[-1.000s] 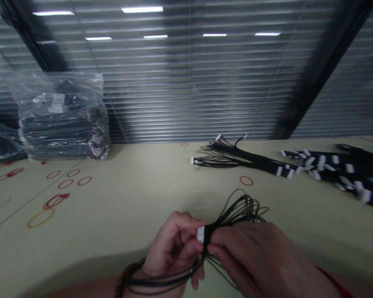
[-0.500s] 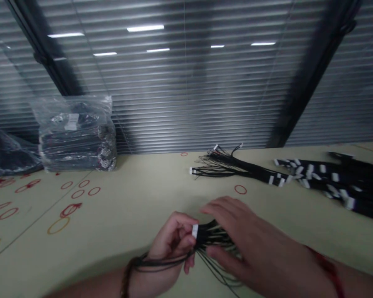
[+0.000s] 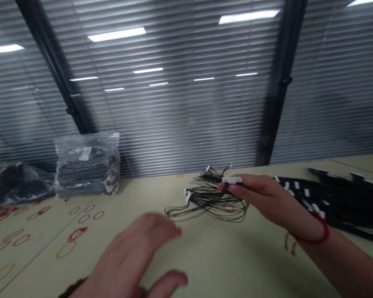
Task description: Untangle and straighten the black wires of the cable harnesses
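Observation:
My right hand reaches forward over the table, closed on a bundle of thin black wires by its white connector end. The wire loops hang from it just above the table, next to a loose pile of similar wires lying there. My left hand is low in front of me, blurred, fingers spread and holding nothing. A red string sits around my right wrist.
Rows of black wire bundles with white connectors lie at the right. A clear plastic bag of packed wires stands at the back left, a dark bag beside it. Red and yellow circles mark the beige table. Window blinds close the far side.
My right hand has carried the wire bundle forward and to the right, toward the pile. My left hand let go of the connector and now hovers open. The view tilted up.

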### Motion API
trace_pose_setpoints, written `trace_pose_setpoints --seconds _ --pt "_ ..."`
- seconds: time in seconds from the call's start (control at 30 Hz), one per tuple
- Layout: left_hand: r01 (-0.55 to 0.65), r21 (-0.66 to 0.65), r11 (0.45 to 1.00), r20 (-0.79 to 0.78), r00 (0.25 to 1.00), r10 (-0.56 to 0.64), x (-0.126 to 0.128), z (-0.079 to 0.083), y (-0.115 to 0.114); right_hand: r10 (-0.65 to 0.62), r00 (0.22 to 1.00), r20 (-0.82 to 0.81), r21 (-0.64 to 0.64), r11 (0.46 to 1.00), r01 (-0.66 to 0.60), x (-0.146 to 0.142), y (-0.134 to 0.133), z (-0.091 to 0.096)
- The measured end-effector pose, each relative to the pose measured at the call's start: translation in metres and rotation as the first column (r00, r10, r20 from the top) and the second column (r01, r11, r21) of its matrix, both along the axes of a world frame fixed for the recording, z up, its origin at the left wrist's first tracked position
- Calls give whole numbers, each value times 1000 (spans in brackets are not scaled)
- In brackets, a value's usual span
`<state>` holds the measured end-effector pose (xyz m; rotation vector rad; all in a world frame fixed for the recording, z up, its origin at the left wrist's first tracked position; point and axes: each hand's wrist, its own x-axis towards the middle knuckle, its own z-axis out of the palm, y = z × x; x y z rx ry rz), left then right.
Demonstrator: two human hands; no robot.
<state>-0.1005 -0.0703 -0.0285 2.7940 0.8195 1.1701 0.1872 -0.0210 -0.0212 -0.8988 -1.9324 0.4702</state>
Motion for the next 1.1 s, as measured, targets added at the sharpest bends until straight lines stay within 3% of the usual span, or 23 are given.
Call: trace_pose_setpoints --seconds 0.03,0.07,0.13,0.17,0.23,0.33,0.47,0.57,0.73,0.83,0.87,0.93,1.0,1.1 --pt "-124 25 992 20 992 124 11 3 9 35 997 -76 -5 999 -36 -4 -2 2" --pt "-163 41 986 -6 986 164 24 4 20 73 985 -158 -6 997 -75 -10 -3 4" --pt "-128 -57 990 -39 991 126 54 -6 44 130 931 -340 9 991 -135 -20 -4 11" --pt "-69 -165 984 -31 997 65 68 -14 55 147 891 -430 24 988 -151 -23 -4 16" --pt "-8 -242 970 -18 1000 3 93 -35 68 163 799 -580 56 986 -160 -22 -3 27" --pt "83 -344 935 52 996 -69 116 -59 66 149 691 -707 72 988 -139 2 -1 45" --pt "198 -476 857 189 975 -121 134 -64 52 100 617 -781 31 992 -121 56 -1 51" --pt "302 -611 732 273 948 -164 152 -57 47 107 519 -848 65 993 -97 96 7 40" --pt "403 -802 442 258 900 -353 178 -47 43 88 269 -959 72 995 -69 150 35 14" --pt "358 -879 315 158 842 -516 185 -35 31 0 242 -970 -29 993 -119 161 51 -4" --pt "343 -890 300 126 818 -561 189 -31 25 -34 256 -966 -71 988 -138 158 55 -11" --pt "329 -892 311 59 766 -640 200 -23 10 -92 307 -947 -149 974 -170 142 63 -26" --pt "282 -850 445 -134 702 -700 215 -19 -5 -128 381 -916 -213 958 -191 117 70 -42" --pt "217 -828 517 -289 625 -725 231 -18 -20 -143 490 -860 -262 947 -184 90 78 -59"
